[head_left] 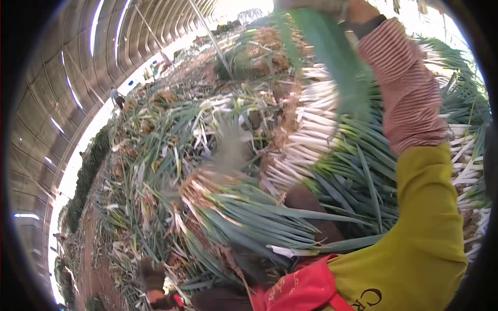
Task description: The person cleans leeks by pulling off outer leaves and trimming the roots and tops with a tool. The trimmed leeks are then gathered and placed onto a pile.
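Note:
At the top edge, my right hand (324, 6), in a grey glove, is closed on long green onion leaves (332, 57) that hang down, blurred, over the rows. My left hand (151, 277), in a dark glove at the lower left, is near loose onion leaves; its fingers are blurred and what they hold, if anything, is unclear. Between my hands lies a bundle of unpeeled green onions (244, 212), brown roots to the left. Beyond my knee, onions with clean white stalks (316, 114) are stacked in a row.
Loose onions and leaf scraps (150, 135) cover the ground to the left. More white-stalked onions (464, 155) lie at the right, beyond my sleeve. A slanting pole (210, 36) stands ahead under the curved greenhouse cover (57, 88). A distant person (117, 97) is at the left.

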